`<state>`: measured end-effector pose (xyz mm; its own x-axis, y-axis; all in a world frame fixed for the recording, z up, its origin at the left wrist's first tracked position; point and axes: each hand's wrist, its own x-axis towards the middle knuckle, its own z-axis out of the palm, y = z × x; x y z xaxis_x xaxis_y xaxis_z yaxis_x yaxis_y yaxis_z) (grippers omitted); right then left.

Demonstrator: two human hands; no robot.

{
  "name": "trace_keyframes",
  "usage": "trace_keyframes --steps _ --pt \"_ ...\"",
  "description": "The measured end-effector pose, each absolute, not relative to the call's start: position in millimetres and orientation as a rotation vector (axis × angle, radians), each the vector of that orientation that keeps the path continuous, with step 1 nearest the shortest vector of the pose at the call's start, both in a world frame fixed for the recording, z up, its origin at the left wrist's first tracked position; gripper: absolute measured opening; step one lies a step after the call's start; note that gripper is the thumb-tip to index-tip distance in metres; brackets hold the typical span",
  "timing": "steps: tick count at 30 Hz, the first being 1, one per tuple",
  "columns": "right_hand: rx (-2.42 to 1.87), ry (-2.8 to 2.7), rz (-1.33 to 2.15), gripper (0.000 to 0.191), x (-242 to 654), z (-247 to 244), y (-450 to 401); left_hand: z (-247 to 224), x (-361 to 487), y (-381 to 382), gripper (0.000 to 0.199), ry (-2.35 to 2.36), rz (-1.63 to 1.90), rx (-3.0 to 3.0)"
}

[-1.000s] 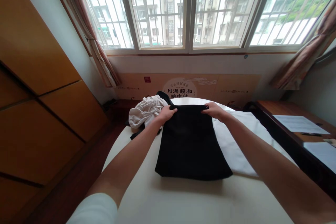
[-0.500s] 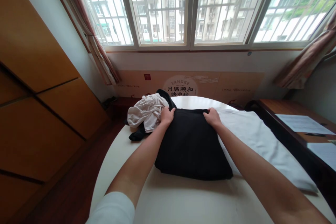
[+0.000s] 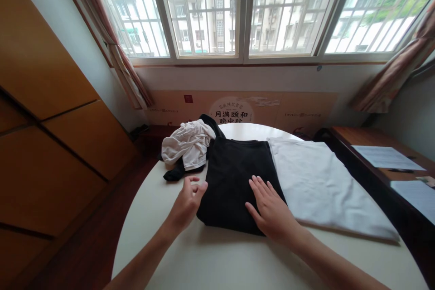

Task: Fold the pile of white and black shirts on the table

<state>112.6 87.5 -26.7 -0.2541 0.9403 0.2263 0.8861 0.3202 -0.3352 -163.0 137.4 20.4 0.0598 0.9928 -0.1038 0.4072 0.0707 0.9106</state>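
Black garment [image 3: 234,167], folded into a flat block, lies on the white round table [image 3: 210,263] in front of you, between the crumpled pale cloth [image 3: 188,142] on its left and the folded white garment [image 3: 329,186] on its right, whose edge it meets. Your right hand [image 3: 272,210] rests palm down over its lower right part, fingers extended and slightly spread, grasping nothing. Your left hand [image 3: 186,201] is at its left edge with the fingers loosely bent and the thumb apart from them, released; whether the thumb tip touches the fabric you cannot tell from this view. Dark cloth [image 3: 175,174] sticks out from under the pale heap, and papers [image 3: 385,157] lie on the brown desk [image 3: 355,136] beyond the table, to your right
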Motion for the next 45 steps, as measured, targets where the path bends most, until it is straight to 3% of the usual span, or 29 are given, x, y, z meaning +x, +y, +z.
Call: trace_keyframes --steps 7,13,20,26,31,42,45 --pt "-1.714 -2.229 0.164 0.068 110 -22 86 24 -161 117 0.085 1.000 0.796 1.485" --pt "-1.769 -2.282 0.153 0.070 109 -18 83 23 -166 115 0.096 1.109 0.791 1.622" --pt "-1.807 -2.304 0.154 0.069 108 -12 81 32 -169 119 0.083 1.527 0.488 2.066" --pt "-1.794 -2.292 0.169 0.069 107 -12 79 37 -164 116 0.072 1.765 0.257 2.027" --pt "-1.797 -2.299 0.169 0.069 107 -11 80 41 -163 115 0.051 1.691 0.279 2.018" --pt "-1.777 -2.324 0.189 0.069 108 -9 79 28 -163 128 0.060 1.613 0.671 1.788" --pt "-1.764 -2.317 0.173 0.069 107 -13 80 23 -163 131 0.048 1.617 0.583 1.814"
